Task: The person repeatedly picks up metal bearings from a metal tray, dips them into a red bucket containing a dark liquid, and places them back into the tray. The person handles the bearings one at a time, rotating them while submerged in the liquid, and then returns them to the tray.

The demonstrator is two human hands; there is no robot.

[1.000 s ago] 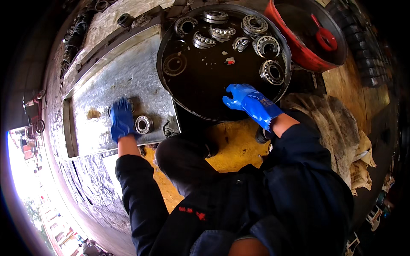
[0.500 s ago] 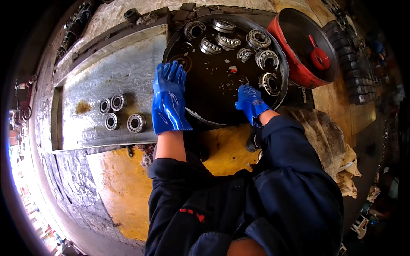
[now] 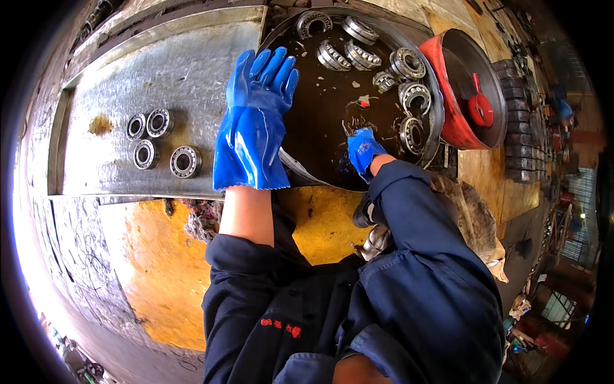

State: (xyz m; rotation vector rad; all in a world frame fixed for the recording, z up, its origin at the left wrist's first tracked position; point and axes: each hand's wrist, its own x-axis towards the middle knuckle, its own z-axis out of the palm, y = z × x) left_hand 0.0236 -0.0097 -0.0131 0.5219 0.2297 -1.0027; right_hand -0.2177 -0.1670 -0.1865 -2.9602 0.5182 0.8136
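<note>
My left hand [image 3: 256,109], in a long blue glove, hovers flat with fingers spread over the left rim of a round black basin [image 3: 307,169] of dark liquid. My right hand [image 3: 363,148], also in a blue glove, reaches down into the liquid at the basin's near side; I cannot tell what its fingers touch. Several steel roller bearings [image 3: 409,63] lie in the basin's far and right parts. Several cleaned bearings [image 3: 184,161] sit in a cluster on a galvanised metal tray [image 3: 173,64] to the left.
A red round tub [image 3: 448,121] holding a red scoop [image 3: 478,109] stands right of the basin. Stacked dark rings [image 3: 519,128] lie beyond it. A dirty rag [image 3: 470,217] lies at my right; the floor [image 3: 160,269] below is yellow.
My left hand left the bearings on the tray and came right to the basin's rim, rising closer to the camera. My right hand slid toward the basin's near side.
</note>
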